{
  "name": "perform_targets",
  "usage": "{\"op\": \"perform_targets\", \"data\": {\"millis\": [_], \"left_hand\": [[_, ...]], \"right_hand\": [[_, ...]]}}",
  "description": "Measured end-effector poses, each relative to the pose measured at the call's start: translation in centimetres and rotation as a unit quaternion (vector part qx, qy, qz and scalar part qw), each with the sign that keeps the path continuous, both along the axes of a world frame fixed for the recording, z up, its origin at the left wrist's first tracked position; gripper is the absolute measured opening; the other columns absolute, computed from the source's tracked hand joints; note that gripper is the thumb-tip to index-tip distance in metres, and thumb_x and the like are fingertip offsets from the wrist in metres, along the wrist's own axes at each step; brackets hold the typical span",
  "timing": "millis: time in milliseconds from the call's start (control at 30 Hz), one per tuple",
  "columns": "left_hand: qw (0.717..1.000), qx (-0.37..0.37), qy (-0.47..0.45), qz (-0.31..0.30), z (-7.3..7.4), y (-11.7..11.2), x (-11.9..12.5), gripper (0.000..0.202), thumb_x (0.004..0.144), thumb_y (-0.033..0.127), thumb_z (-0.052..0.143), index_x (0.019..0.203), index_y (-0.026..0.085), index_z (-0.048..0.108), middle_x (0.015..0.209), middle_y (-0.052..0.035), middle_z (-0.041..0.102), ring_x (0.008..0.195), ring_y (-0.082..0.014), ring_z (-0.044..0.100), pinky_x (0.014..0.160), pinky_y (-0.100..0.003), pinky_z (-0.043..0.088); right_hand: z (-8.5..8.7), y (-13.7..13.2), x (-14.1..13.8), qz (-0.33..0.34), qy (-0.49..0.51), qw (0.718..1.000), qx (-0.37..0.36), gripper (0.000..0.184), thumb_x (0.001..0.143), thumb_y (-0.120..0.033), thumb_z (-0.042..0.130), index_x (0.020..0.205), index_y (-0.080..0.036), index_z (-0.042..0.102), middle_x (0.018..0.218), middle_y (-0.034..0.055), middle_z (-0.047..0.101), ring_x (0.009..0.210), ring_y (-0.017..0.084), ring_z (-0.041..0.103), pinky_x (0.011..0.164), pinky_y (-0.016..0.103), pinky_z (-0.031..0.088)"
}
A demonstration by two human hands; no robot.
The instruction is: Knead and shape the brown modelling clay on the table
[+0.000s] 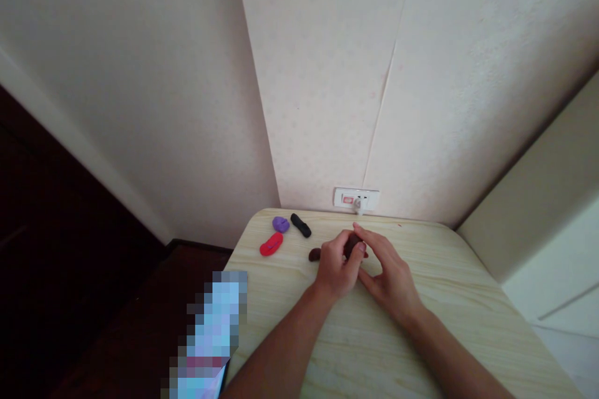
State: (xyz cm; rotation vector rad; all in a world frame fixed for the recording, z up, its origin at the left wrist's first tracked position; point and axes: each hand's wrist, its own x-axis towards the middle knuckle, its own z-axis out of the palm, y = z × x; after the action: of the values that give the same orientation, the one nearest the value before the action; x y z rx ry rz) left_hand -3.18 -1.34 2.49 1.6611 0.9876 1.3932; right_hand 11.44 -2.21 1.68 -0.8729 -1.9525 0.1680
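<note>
Between my two hands is a lump of brown modelling clay [352,245], partly hidden by fingers. My left hand [336,267] curls around its left side, thumb pressed on it. From the right, my right hand [392,277] cups the same lump, its index finger reaching over the top and its thumb low near the tabletop. A smaller brown clay piece [314,254] shows just left of my left hand. Farther left lie a black clay roll [300,225], a purple clay lump [281,224] and a flattened red clay piece [271,244].
The pale wood-grain table [369,349] has rounded far corners and meets the wall. A wall socket [356,199] with a plug sits just above its far edge. A blurred-out bright screen [210,330] stands at the left edge. A white cabinet [552,249] flanks the right side.
</note>
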Motion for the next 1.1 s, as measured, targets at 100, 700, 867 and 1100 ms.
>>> {"op": "perform_targets", "data": {"millis": [100, 700, 867, 1100], "left_hand": [[1.000, 0.006, 0.018, 0.013, 0.17, -0.11, -0.03, 0.022, 0.099, 0.037, 0.055, 0.092, 0.017, 0.063, 0.075, -0.0043, 0.073, 0.065, -0.0167, 0.067, 0.063, -0.027, 0.049], [0.999, -0.014, -0.049, -0.017, -0.49, -0.16, -0.24, 0.028, 0.097, 0.045, 0.058, 0.088, 0.018, 0.061, 0.072, -0.0030, 0.070, 0.058, -0.0148, 0.064, 0.056, -0.025, 0.049], [0.989, -0.046, -0.131, -0.051, -0.68, -0.19, -0.41, 0.042, 0.099, 0.056, 0.048, 0.097, 0.017, 0.065, 0.072, -0.0039, 0.068, 0.058, -0.0157, 0.063, 0.054, -0.026, 0.047], [0.993, -0.023, -0.115, -0.029, -0.59, -0.10, -0.25, 0.035, 0.096, 0.052, 0.058, 0.098, 0.018, 0.059, 0.071, -0.0015, 0.066, 0.057, -0.0139, 0.060, 0.053, -0.025, 0.046]], "right_hand": [[-0.08, 0.09, 0.05, 0.000, -0.009, 1.000, 0.003, 0.073, 0.092, -0.014, 0.066, 0.158, -0.032, 0.040, 0.144, 0.0109, 0.063, 0.128, 0.027, 0.062, 0.105, 0.046, 0.057], [0.09, -0.06, -0.17, 0.007, -0.023, 0.999, 0.031, 0.074, 0.094, -0.016, 0.066, 0.160, -0.033, 0.037, 0.144, 0.0124, 0.063, 0.127, 0.030, 0.062, 0.105, 0.053, 0.057], [0.55, -0.56, -0.31, 0.011, -0.016, 1.000, -0.005, 0.070, 0.096, -0.023, 0.067, 0.159, -0.032, 0.038, 0.148, 0.0121, 0.060, 0.129, 0.030, 0.062, 0.106, 0.051, 0.057], [0.34, -0.70, -0.31, 0.012, -0.011, 0.999, -0.037, 0.064, 0.093, -0.020, 0.065, 0.153, -0.028, 0.042, 0.148, 0.0137, 0.058, 0.132, 0.029, 0.060, 0.108, 0.050, 0.056]]}}
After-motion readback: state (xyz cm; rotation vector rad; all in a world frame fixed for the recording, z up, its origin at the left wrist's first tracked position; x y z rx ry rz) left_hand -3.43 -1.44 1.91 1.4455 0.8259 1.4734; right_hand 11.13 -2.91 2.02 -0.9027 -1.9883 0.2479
